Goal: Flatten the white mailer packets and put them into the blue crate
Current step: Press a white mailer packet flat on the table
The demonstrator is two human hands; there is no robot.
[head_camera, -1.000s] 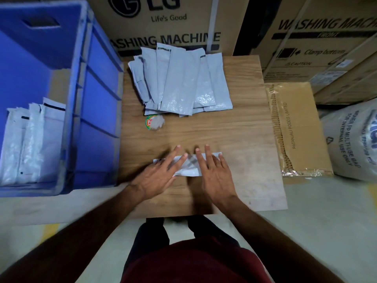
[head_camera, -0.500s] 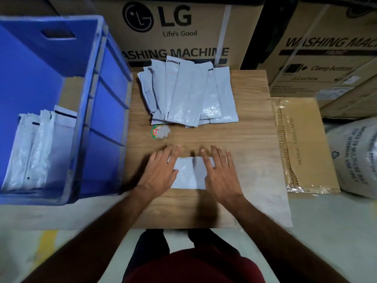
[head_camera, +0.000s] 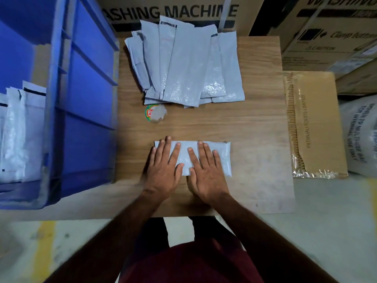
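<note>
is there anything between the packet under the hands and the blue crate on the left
Only the crate's own near wall does. The packet lies flat on the wooden table under the left hand and right hand, with bare tabletop between it and the blue crate. The packet has to be lifted over that wall.

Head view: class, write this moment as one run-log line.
step: flattening | left hand: flat on mailer packet | right hand: flat on same | pile: waiting on table | blue crate: holds packets

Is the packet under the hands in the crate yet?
No. The packet lies flat on the table, outside the blue crate.
</note>
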